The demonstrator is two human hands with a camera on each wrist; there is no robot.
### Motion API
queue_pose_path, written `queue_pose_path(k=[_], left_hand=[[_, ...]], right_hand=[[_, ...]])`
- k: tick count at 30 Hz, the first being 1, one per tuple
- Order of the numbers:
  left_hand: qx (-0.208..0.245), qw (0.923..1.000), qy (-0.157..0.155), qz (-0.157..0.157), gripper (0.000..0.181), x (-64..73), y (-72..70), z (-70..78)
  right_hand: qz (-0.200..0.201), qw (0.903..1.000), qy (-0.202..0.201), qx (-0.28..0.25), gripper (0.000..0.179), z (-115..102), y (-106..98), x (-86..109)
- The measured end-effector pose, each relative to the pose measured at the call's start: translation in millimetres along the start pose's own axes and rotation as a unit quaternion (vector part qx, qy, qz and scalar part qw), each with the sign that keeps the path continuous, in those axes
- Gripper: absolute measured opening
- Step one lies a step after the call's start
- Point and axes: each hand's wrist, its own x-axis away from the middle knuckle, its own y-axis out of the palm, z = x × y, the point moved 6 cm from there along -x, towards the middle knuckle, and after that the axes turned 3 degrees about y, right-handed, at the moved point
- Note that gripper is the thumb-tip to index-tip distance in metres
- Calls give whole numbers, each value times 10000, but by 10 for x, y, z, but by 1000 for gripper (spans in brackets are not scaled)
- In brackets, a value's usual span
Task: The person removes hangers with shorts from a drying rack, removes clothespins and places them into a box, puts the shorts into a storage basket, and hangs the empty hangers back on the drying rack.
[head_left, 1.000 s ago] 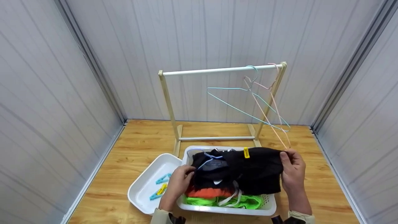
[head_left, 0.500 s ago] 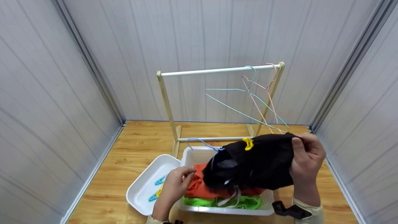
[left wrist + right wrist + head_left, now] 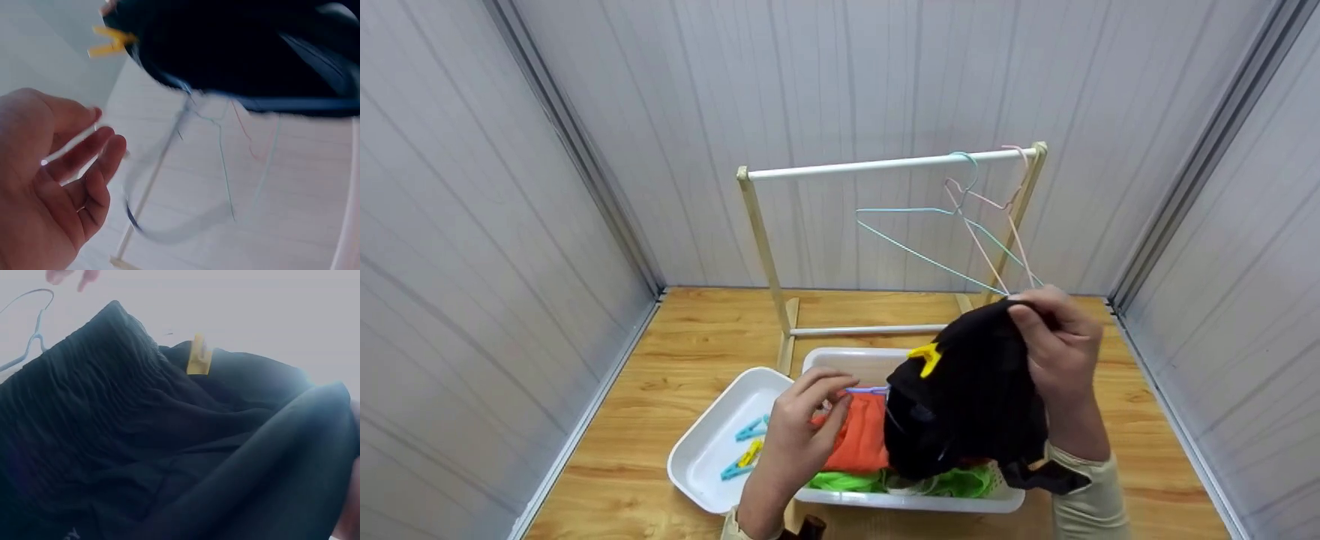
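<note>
My right hand (image 3: 1061, 349) pinches the edge of black shorts (image 3: 979, 382), held up over the white basket (image 3: 870, 358). A gathered waistband (image 3: 101, 354) shows in the right wrist view. Clipped to the shorts is a yellow clothespin (image 3: 926, 360). A blue hanger (image 3: 868, 390) sits in the waist opening, its hook (image 3: 132, 216) blurred in the left wrist view. Close to that hook, my left hand (image 3: 795, 431) has loosely bent fingers, apart from it in the left wrist view. Most of the hanger's body is hidden by the cloth.
Orange cloth (image 3: 862, 435) and green cloth (image 3: 847, 480) lie in the basket. A white tray (image 3: 701, 450) at left holds blue and yellow clothespins (image 3: 750, 454). Behind stands a rack (image 3: 840, 170) with a teal hanger (image 3: 900, 211) and a pink hanger (image 3: 979, 232).
My right hand has lifted the black shorts out of the basket, then swung them up and back leftward. My left hand has let go of their edge and come near the hanger hook.
</note>
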Motion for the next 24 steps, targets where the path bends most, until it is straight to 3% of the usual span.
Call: queue_pose_path(k=[4,13,20,24], left_hand=[[-19,9998,74,186,42,-61,68,17],[419,9987,-281,-12,40,-82,280,-75],[410,9983,-387,147,34,-200,275,71],[412,9980,-470,74,32,-158,353,-83]], right_hand=[[-362,9988,275,180,13,143,103,60],[-692,9957,491,379,14,280,237,134],[-684,9956,600,227,12,319,243,175],[-687,9950,649,309,14,338,243,187]])
